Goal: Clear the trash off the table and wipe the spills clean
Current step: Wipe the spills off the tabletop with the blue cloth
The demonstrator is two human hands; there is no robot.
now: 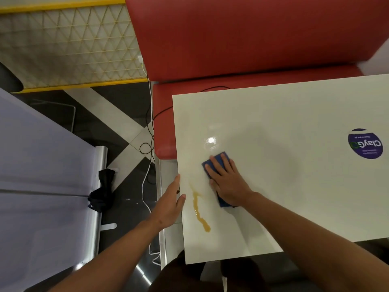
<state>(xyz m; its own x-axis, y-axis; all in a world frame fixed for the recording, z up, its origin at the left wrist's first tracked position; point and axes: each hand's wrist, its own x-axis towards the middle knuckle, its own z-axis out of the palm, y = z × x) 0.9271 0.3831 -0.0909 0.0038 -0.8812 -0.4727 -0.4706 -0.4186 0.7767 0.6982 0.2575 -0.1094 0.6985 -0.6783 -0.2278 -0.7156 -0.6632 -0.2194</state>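
- My left hand [171, 202]: fingers straight, flat against the left edge of the white table [273, 123], gripping nothing.
- Yellow spill [200, 211]: thin streak on the table between both hands.
- My right hand [228, 182]: fingers spread, pressing blue cloth [216, 163] flat just right of the spill.

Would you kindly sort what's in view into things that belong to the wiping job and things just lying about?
Job: blue cloth under right hand; yellow spill; white table; left hand at its edge.

Lying about: round sticker; red bench; cables; black cloth.
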